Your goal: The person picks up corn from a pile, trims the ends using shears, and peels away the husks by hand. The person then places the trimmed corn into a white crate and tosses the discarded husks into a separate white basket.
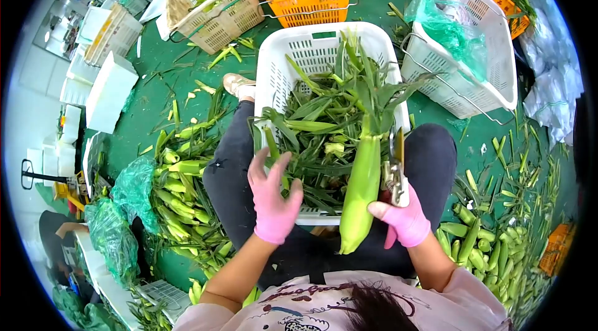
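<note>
A green ear of corn (361, 191) in its husk, with long leaves at the top, slants over the near rim of the white crate (271, 63). My right hand (405, 219), in a pink glove, is closed around metal pruning shears (393, 172) whose blades point away from me. Its thumb lies against the ear's side, near the lower end. My left hand (276, 200), also pink-gloved, is open with fingers spread, left of the ear and over the crate's near edge. Cut corn leaves (311, 113) fill the crate between my knees.
Heaped husked corn (180, 191) lies on the floor at left, and more ears (489, 247) at right. Beyond the crate stand a beige basket (218, 13), an orange basket (311, 4) and a white basket (464, 63) holding green plastic. Leaf scraps litter the green floor.
</note>
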Available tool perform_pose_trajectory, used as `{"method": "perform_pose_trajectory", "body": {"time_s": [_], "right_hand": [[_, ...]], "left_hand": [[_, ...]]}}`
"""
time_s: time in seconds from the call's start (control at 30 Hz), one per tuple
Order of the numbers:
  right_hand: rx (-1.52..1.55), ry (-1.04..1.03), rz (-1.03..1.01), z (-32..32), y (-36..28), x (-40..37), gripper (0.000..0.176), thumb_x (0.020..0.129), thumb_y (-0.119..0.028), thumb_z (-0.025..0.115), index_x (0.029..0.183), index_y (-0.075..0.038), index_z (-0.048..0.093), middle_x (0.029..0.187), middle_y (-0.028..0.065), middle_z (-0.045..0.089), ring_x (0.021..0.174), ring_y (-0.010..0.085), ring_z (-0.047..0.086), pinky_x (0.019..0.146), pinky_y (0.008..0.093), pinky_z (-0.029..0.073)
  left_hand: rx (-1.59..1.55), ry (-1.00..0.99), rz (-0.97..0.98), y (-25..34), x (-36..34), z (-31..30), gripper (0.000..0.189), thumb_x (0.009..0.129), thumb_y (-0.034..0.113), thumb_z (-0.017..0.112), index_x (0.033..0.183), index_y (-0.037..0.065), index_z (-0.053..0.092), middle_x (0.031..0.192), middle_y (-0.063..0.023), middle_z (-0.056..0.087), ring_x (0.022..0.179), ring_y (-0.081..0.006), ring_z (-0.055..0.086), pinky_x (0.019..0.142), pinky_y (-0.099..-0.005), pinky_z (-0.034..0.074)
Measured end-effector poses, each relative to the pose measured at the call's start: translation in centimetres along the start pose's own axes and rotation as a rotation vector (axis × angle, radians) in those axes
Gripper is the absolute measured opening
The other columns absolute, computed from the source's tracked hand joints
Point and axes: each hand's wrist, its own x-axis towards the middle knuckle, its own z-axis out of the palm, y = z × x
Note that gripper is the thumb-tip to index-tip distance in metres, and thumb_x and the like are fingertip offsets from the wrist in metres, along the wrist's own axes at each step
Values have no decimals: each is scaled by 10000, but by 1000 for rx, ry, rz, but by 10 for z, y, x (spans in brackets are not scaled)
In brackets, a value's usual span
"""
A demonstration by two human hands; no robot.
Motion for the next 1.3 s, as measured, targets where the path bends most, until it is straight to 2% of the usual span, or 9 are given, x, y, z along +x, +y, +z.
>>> {"method": "perform_pose_trajectory", "body": {"time_s": [0.07, 0.13, 0.27, 0.47, 0.7, 0.83, 1.0, 1.07, 1.3], "right_hand": [[-228, -9, -56, 7, 7, 2, 672, 817, -141, 769, 1393, -37, 440, 1145, 59, 597, 1009, 147, 561, 895, 319, 491], [-455, -90, -156, 15, 15, 4, 668, 827, -187, 772, 1387, -20, 448, 1095, 73, 599, 981, 161, 565, 897, 322, 489], [-492, -243, -169, 6, 16, 4, 707, 820, -250, 794, 1386, -6, 449, 1079, 84, 591, 990, 168, 565, 922, 326, 486], [-545, -471, 161, -8, 7, 14, 757, 832, -320, 807, 1381, 22, 415, 1132, 125, 572, 1041, 204, 545, 949, 349, 470], [-639, -571, -60, 6, 2, 30, 638, 767, -266, 788, 1290, -36, 505, 1102, 160, 630, 1002, 262, 631, 886, 394, 508], [-839, -438, -172, 7, 16, 36, 476, 714, -251, 791, 1098, -43, 599, 789, 163, 651, 690, 322, 660, 706, 383, 548], [-304, -206, 221, -8, 17, 30, 357, 808, -111, 743, 1117, -11, 593, 818, 49, 628, 635, 121, 607, 583, 268, 507], [-294, -301, 431, -1, -6, 23, 436, 851, -133, 729, 1219, 6, 541, 869, 29, 624, 725, 111, 603, 644, 257, 515], [-468, -720, 200, 14, 31, 11, 745, 824, -332, 782, 1405, -43, 415, 1208, 117, 547, 1105, 226, 544, 978, 366, 465]], "left_hand": [[-451, -286, -60, 14, -1, -7, 520, 906, 211, 674, 1378, 33, 544, 1371, -185, 506, 1290, -292, 483, 1113, -414, 359], [-1181, -534, -558, 37, -11, 2, 695, 982, 382, 628, 1494, 0, 353, 1380, -142, 503, 1284, -229, 480, 1106, -371, 365], [-1532, -587, -807, 3, -16, 8, 663, 915, 536, 686, 1363, 101, 462, 1051, -73, 592, 891, -237, 632, 786, -395, 536], [-1607, -847, -1049, -10, -11, -18, 689, 946, 666, 523, 1267, 57, 558, 974, -119, 628, 878, -292, 665, 748, -404, 561], [-1761, -1185, -992, -28, -25, -20, 681, 986, 614, 477, 1271, -1, 540, 939, -195, 635, 776, -340, 685, 644, -431, 595], [-1639, -1177, -935, -33, -15, -25, 689, 1010, 604, 426, 1300, -13, 522, 1002, -224, 645, 858, -344, 699, 665, -421, 615], [-1015, -1022, -663, -41, -27, -49, 974, 764, 476, 819, 1483, 28, 340, 1174, -159, 607, 973, -252, 670, 825, -378, 570], [-1134, -930, -734, -40, -35, -51, 902, 714, 325, 847, 1425, -1, 399, 1156, -153, 620, 991, -247, 655, 881, -377, 548], [-1166, -984, -429, -55, -33, -50, 689, 735, 291, 796, 1291, 3, 509, 1158, -126, 633, 1051, -205, 593, 939, -331, 475]]}}
